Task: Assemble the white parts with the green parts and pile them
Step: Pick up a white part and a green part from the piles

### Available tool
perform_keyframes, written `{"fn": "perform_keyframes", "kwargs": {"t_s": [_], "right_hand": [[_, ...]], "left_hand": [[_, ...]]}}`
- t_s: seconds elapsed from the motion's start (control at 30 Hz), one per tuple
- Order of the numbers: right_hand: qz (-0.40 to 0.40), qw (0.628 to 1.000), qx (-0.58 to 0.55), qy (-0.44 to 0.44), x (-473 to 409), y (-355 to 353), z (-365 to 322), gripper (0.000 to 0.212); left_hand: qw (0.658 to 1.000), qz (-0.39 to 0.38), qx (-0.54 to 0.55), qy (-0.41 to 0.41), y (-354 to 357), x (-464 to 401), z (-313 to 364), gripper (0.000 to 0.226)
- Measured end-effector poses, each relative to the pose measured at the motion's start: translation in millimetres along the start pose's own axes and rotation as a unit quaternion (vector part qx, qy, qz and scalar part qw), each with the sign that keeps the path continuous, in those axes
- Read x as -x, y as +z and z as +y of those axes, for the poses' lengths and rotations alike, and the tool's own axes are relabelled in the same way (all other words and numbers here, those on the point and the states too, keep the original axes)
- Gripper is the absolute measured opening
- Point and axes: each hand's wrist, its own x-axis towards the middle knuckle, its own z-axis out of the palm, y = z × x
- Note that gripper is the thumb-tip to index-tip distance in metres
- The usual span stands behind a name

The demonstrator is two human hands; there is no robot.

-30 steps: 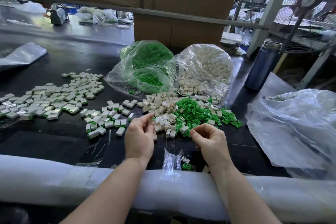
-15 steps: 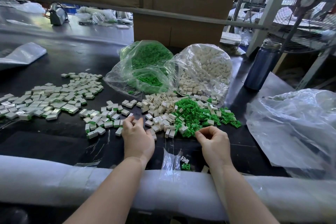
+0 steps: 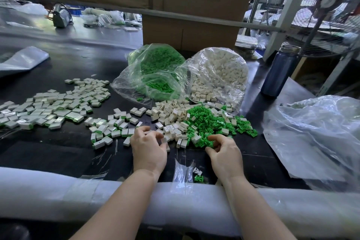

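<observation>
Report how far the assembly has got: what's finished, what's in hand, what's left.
Done: a spread of assembled white-and-green pieces lies on the left of the table, with a smaller batch nearer the hands. In hand: the left hand reaches into the loose white parts, and the right hand picks at the loose green parts. Left: both loose heaps, plus the bag of green parts and the bag of white parts.

A blue bottle [image 3: 279, 70] stands beside a crumpled plastic sheet [image 3: 315, 142].
</observation>
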Motion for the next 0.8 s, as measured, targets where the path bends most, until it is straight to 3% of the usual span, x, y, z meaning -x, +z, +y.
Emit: {"fn": "perform_keyframes", "kwargs": {"t_s": [0.23,0.5,0.63,0.8], "right_hand": [[-0.010,0.999,0.053,0.003,-0.1,0.5,-4.7,0.025],[0.010,0.998,0.066,0.005,-0.3,1.3,-5.0,0.010],[0.032,0.999,0.014,-0.009,0.0,0.9,-1.9,0.017],[0.012,0.991,-0.127,-0.044,1.7,-2.3,-3.6,0.014]], "left_hand": [[0.999,0.009,-0.028,0.019,-3.1,3.4,2.5,0.009],[0.997,0.025,0.035,0.065,-5.2,4.8,4.0,0.013],[0.986,-0.005,0.108,0.124,-5.4,6.4,7.2,0.024],[0.970,-0.074,0.164,0.160,-3.7,10.2,11.3,0.015]]}}
